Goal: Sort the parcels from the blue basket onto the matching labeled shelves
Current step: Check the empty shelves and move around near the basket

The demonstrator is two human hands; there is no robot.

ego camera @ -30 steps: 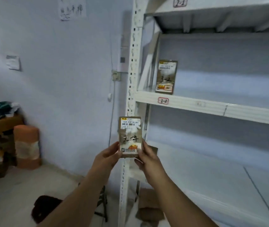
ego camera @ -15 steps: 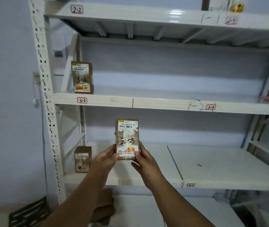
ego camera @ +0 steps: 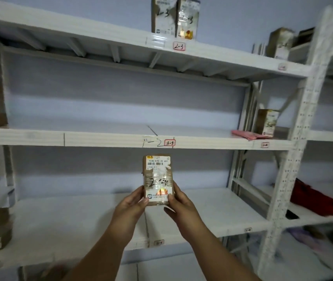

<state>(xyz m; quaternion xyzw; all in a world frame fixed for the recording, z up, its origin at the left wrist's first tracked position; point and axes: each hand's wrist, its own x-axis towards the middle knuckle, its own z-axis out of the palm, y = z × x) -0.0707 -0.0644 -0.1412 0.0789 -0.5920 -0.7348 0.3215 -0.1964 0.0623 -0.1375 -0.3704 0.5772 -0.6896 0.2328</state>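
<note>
We hold one parcel [ego camera: 157,179] upright before the shelves [ego camera: 105,136], both forearms raised: our left hand [ego camera: 130,205] pinches its lower left edge, our right hand [ego camera: 181,204] its lower right, fingers curled round it. It bears "2-4" by hand and hangs in front of the bay under the 3-3 tag [ego camera: 170,143]. Two parcels [ego camera: 174,17] stand above the 2-3 tag [ego camera: 179,46]; two more [ego camera: 279,42] stand blurred further right. The middle bay's board lies bare between its edges.

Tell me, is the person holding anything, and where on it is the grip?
Yes: a small brown parcel, upright, pinched at its lower edges by left hand and right hand.
</note>
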